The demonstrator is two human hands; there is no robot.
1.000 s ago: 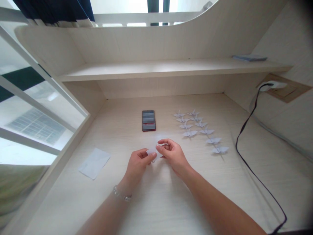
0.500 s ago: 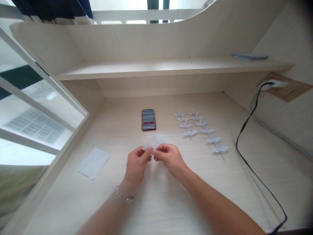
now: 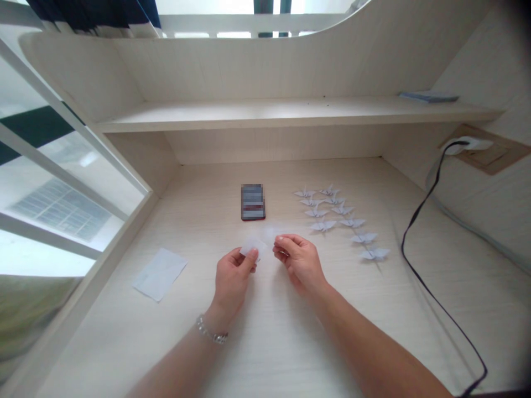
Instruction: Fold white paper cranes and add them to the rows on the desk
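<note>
My left hand [image 3: 232, 281] pinches a small white paper piece [image 3: 253, 247] between thumb and fingers. A bracelet [image 3: 212, 331] circles that wrist. My right hand [image 3: 301, 264] is a short way to the right, its fingers curled together. A faint pale paper shape [image 3: 270, 232] lies near those fingertips, barely visible against the pale desk [image 3: 199, 232]. I cannot tell whether it is part of the same paper, or whether my right hand holds it.
Several white origami cranes [image 3: 338, 218] stand in rows to the right. A blurred phone [image 3: 253, 202] lies ahead, and a white paper sheet [image 3: 160, 274] lies left. A black cable [image 3: 403, 243] runs along the right. A shelf [image 3: 290, 113] overhangs the desk.
My hands have drawn apart, with the right hand moving rightward. The white paper piece now shows at my left fingertips instead of between both hands.
</note>
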